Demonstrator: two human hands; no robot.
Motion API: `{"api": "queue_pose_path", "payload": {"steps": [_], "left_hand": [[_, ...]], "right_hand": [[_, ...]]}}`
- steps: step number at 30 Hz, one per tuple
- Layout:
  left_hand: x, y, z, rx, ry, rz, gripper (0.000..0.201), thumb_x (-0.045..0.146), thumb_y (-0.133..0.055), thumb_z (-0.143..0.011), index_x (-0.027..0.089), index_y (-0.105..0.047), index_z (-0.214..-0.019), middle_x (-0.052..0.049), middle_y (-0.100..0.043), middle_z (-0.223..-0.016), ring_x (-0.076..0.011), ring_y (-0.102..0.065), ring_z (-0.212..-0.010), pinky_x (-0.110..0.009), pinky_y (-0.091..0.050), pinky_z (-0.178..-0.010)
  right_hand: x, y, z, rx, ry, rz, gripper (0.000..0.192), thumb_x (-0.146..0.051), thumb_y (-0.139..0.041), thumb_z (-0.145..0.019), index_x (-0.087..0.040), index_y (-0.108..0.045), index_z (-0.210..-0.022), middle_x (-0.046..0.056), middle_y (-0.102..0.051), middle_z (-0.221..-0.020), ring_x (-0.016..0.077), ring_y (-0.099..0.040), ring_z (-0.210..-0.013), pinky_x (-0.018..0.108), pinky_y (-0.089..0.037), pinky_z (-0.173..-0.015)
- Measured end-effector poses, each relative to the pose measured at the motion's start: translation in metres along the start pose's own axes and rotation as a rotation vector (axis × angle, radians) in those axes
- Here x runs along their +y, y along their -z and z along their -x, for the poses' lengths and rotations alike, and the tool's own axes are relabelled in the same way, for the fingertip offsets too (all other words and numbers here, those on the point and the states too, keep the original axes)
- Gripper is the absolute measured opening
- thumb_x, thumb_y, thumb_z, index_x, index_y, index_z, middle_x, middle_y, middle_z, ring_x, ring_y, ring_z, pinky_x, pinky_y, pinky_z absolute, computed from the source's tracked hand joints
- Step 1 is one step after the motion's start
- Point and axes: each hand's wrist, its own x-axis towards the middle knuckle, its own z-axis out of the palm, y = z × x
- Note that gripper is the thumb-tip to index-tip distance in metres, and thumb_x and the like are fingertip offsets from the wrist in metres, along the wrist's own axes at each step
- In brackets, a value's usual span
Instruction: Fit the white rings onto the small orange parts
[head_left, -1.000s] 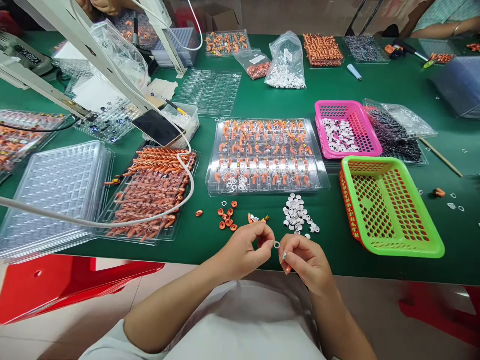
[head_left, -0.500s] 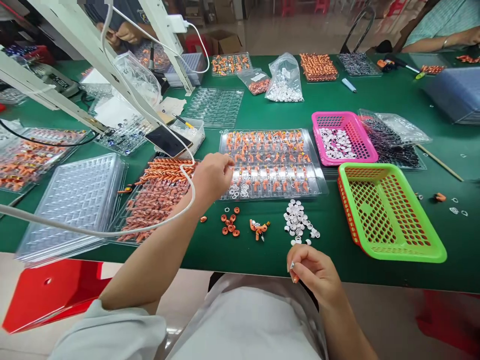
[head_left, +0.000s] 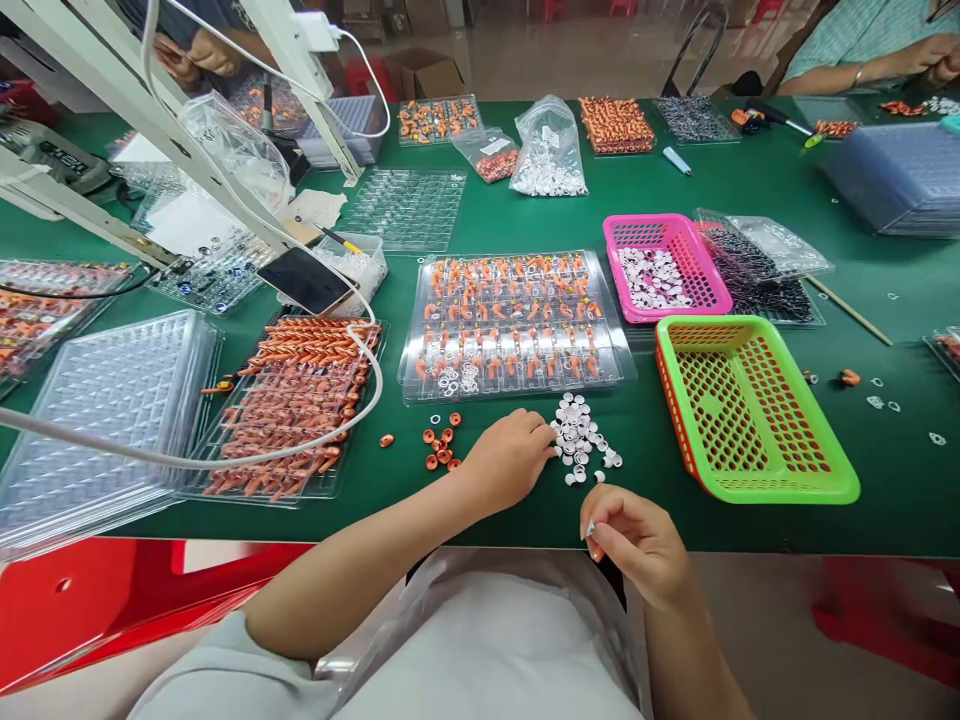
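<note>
My left hand (head_left: 514, 458) is at the left edge of a pile of small white discs (head_left: 576, 438), palm down with fingers curled together. Its fingertips touch the pile; what they pinch, if anything, is hidden. My right hand (head_left: 637, 540) is at the table's front edge, thumb and fingers closed on a small silver-tipped orange piece (head_left: 590, 528), mostly covered. Several orange round cups (head_left: 442, 441) lie left of my left hand. Behind the hands, a clear compartment tray (head_left: 517, 325) holds rows of orange curved parts and some white rings.
A green basket (head_left: 840, 470) and a pink basket (head_left: 705, 300) of white pieces stand right. Left are a tray of orange parts (head_left: 292, 420), stacked clear trays (head_left: 112, 390) and a phone (head_left: 311, 280). A white cable (head_left: 225, 468) loops across. Co-workers' hands (head_left: 202, 55) show at the back.
My left hand has moved right and nearer, from the compartment tray to the white discs, and now covers the small orange assembly's spot. My right hand keeps its pinch. The view has shifted slightly.
</note>
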Motion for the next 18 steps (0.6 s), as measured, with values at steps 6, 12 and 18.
{"api": "queue_pose_path", "payload": {"steps": [6,12,18], "left_hand": [[-0.002,0.001,-0.015,0.008,0.068,0.002,0.019,0.020,-0.045,-0.095,0.014,-0.064,-0.097,-0.011,-0.065,-0.095,-0.0250,-0.059,-0.092,-0.035,-0.048,-0.077],[-0.002,0.000,-0.022,0.010,0.070,0.027,0.018,0.017,-0.047,-0.092,0.016,-0.065,-0.089,-0.009,-0.065,-0.089,-0.0240,-0.060,-0.087,-0.033,-0.047,-0.072],[0.004,0.013,-0.012,0.045,0.112,0.229,0.011,0.019,-0.055,-0.089,0.018,-0.065,-0.087,-0.006,-0.070,-0.089,-0.0202,-0.063,-0.084,-0.030,-0.048,-0.073]], "right_hand": [[0.001,0.000,-0.001,0.041,-0.003,0.029,0.016,-0.029,-0.060,-0.091,-0.019,-0.058,-0.079,0.003,-0.057,-0.080,0.0132,-0.054,-0.063,0.025,-0.048,-0.054],[0.004,-0.001,-0.003,0.034,-0.008,0.028,0.015,-0.028,-0.060,-0.091,-0.019,-0.059,-0.079,0.002,-0.057,-0.079,0.0134,-0.054,-0.064,0.025,-0.049,-0.055],[0.004,-0.001,-0.003,0.088,0.036,0.044,0.013,-0.026,-0.056,-0.093,-0.020,-0.058,-0.082,0.004,-0.058,-0.084,0.0129,-0.055,-0.064,0.026,-0.049,-0.056]]}}
